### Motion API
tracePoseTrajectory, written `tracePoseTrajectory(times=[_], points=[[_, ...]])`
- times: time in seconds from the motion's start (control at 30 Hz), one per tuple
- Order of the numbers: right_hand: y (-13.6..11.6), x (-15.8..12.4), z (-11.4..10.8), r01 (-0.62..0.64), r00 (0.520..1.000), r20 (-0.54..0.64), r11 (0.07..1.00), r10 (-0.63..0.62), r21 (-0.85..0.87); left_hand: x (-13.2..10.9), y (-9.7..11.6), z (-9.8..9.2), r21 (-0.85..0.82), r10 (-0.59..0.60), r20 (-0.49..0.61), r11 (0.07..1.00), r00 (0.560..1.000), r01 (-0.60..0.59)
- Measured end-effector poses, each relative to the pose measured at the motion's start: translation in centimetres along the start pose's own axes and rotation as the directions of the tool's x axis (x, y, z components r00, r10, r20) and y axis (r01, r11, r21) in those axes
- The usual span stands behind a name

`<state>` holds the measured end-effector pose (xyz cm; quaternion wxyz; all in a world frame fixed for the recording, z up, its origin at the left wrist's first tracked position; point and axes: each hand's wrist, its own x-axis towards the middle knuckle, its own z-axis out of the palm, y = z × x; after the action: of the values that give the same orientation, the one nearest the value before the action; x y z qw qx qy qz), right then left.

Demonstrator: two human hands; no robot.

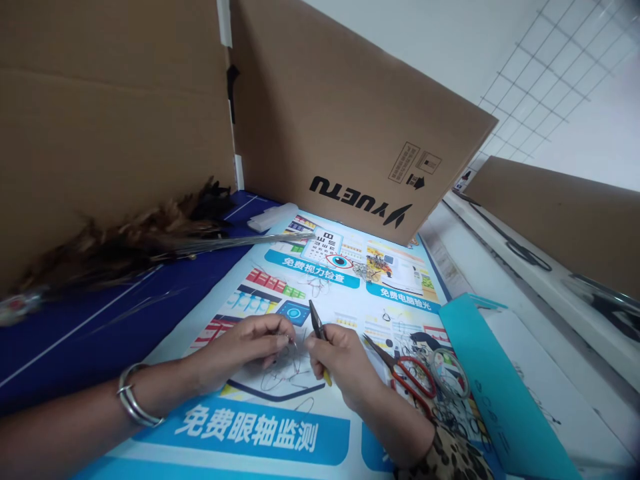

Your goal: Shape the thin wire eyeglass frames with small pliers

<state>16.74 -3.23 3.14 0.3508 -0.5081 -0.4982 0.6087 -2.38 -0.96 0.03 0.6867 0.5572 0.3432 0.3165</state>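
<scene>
My left hand, a silver bangle on its wrist, is closed in a pinch on a thin wire. A loop of that wire hangs below the fingertips, over more fine wire on the printed sheet. Just to its right, my right hand is wrapped round pliers with dark jaws and a bit of yellow handle. The jaws point up and away, apart from the wire in the left hand. Whether they are parted I cannot tell. Beside the right wrist lie red-handled scissors.
Coiled wire and tangled loops lie right of the scissors, by a teal box. Feathers and thin metal rods lie at left. Tall cardboard panels stand behind the printed sheet.
</scene>
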Motion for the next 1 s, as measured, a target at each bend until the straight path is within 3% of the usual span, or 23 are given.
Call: tracePoseTrajectory(times=[0.2, 0.33, 0.5, 0.63, 0.77, 0.83, 0.9, 1.0], points=[[0.4, 0.0, 0.3, 0.025, 1.000, -0.015, 1.000, -0.025, -0.010, 0.5, -0.4, -0.1, 0.228, 0.099, -0.093, 0.971, 0.991, -0.076], [1.3, 0.4, 0.1, 0.029, 0.999, -0.032, 0.995, -0.032, -0.091, 0.8, -0.1, -0.3, 0.462, 0.221, -0.110, 0.875, 0.969, -0.147], [2.4, 1.0, -0.6, 0.029, 0.998, -0.050, 0.971, -0.042, -0.238, 1.0, 0.3, -0.7, 0.664, 0.270, -0.091, 0.734, 0.959, -0.144], [2.5, 1.2, -0.8, 0.022, 0.997, -0.064, 0.961, -0.041, -0.276, 1.3, 0.5, -1.2, 0.767, 0.301, -0.070, 0.626, 0.951, -0.141], [2.4, 1.2, -0.7, 0.018, 0.997, -0.065, 0.961, -0.037, -0.275, 0.8, 0.6, -0.9, 0.787, 0.381, -0.110, 0.598, 0.918, -0.154], [2.3, 1.2, -0.6, 0.017, 0.998, -0.061, 0.964, -0.034, -0.264, 0.3, 0.8, -0.3, 0.787, 0.441, -0.078, 0.578, 0.894, -0.216], [2.2, 1.2, -0.5, 0.016, 0.998, -0.061, 0.969, -0.032, -0.247, -0.2, 0.9, 0.6, 0.782, 0.463, 0.027, 0.542, 0.886, -0.307], [1.9, 1.1, -0.3, -0.002, 0.997, -0.079, 0.980, -0.014, -0.201, -0.6, 0.8, 1.8, 0.806, 0.415, 0.175, 0.460, 0.893, -0.372]])
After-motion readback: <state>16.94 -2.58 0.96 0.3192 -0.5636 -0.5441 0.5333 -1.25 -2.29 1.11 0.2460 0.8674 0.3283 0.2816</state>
